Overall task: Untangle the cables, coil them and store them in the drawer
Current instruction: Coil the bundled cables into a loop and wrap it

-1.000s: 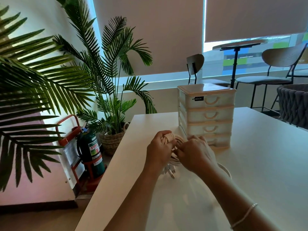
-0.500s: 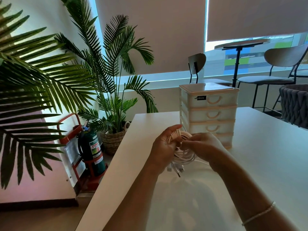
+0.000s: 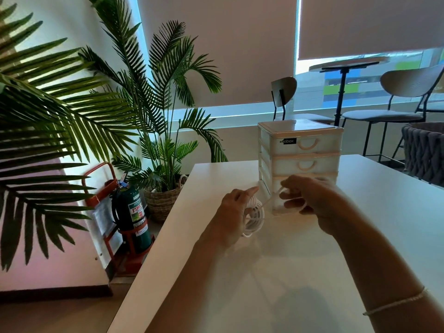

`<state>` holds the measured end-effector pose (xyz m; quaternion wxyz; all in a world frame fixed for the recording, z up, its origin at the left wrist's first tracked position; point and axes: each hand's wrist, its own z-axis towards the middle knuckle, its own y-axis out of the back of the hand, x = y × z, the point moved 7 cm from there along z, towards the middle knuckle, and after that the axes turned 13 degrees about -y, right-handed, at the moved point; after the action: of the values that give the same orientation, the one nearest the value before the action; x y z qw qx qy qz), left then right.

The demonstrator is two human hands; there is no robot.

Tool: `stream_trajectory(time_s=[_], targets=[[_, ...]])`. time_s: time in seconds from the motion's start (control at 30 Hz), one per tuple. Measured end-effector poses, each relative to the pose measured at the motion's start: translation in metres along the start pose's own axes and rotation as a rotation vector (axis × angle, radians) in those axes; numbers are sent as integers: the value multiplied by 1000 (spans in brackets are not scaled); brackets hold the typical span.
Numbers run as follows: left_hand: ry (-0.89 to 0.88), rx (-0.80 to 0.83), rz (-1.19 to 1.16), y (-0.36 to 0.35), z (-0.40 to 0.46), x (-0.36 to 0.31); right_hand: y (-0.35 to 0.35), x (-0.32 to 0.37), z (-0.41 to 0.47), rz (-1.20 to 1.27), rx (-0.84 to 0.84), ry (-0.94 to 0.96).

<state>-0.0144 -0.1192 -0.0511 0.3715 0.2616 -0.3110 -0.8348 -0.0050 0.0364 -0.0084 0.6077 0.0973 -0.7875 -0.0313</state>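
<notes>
On the drawer unit [image 3: 300, 150], "box" label [image 3: 288, 141].

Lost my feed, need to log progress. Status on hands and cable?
Left hand holds white cable coil. Right hand pinches the loose strand, pulled taut. Drawer unit behind, visible drawers closed. Nothing blocking.

Both forearms extend fwd from the lower frame, hands raised side by side. L hand [image 3: 236, 210]: back toward camera, fingers curled round a coiled white cable [image 3: 255, 216], forefinger extended. R hand [image 3: 310, 200]: slightly blurred, fingers curled, pinching the cable's free strand. R wrist wears a thin bracelet [image 3: 396, 302].
</notes>
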Motion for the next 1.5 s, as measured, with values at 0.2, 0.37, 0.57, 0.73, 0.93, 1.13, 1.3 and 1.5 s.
stream_trajectory(time_s=[0.2, 0.37, 0.57, 0.73, 0.93, 1.13, 1.3, 1.5], targets=[[37, 114, -117, -4, 0, -7, 24, 13, 3, -25, -131, 121], [23, 59, -161, 3, 2, -15, 38, 21, 8, -67, -303, 279], [119, 63, -372, 7, 1, -22, 38, 14, 26, -116, -450, 288], [231, 130, -792, 5, -1, -34, 29, 8, 41, -160, -479, 293], [244, 145, -923, 7, -1, -43, 14, 4, 49, -240, -477, 289], [188, 67, -887, 11, 0, -43, 4, -11, 60, -319, -428, 204], [147, -9, -864, 15, 2, -42, -7, -15, 63, -490, -259, 192], [166, -88, -839, 16, 3, -35, 15, -19, 65, -610, -341, 179]])
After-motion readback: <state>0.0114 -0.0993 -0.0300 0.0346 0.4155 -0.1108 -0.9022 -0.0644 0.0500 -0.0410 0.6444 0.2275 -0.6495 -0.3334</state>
